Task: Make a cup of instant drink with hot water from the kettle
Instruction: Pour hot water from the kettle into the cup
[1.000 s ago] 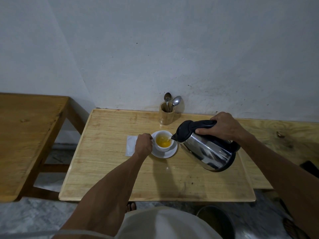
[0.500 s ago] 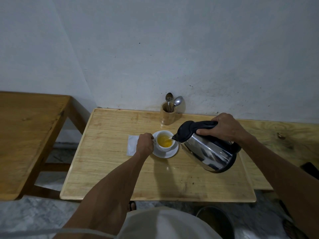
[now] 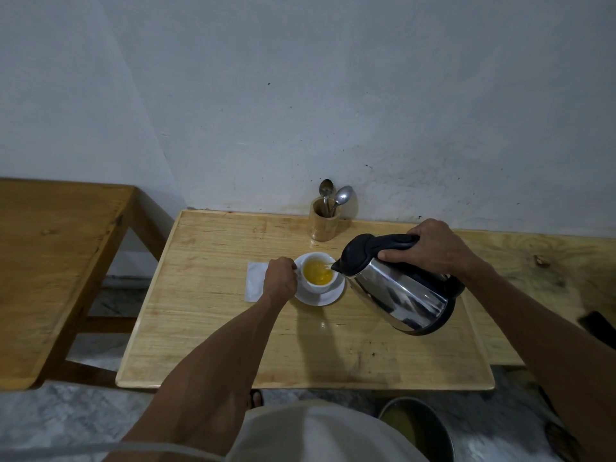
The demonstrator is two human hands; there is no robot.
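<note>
The right hand (image 3: 433,248) gripped the tilted kettle (image 3: 400,288), spout over the cup (image 3: 318,273), apparently pouring. The left hand (image 3: 280,278) clasped the cup's side, steadying it on its saucer (image 3: 320,296).

The steel kettle (image 3: 398,295) with its black lid and handle is tilted, spout over the white cup (image 3: 319,274). The cup, partly full of yellow-orange liquid, stands upright on a white saucer (image 3: 320,296) on the wooden surface (image 3: 213,315).

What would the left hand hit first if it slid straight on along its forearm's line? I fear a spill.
The left hand already rests against the cup on its saucer; pushing on would likely shove the cup, perhaps toward the spoon holder. Depth unclear.
</note>
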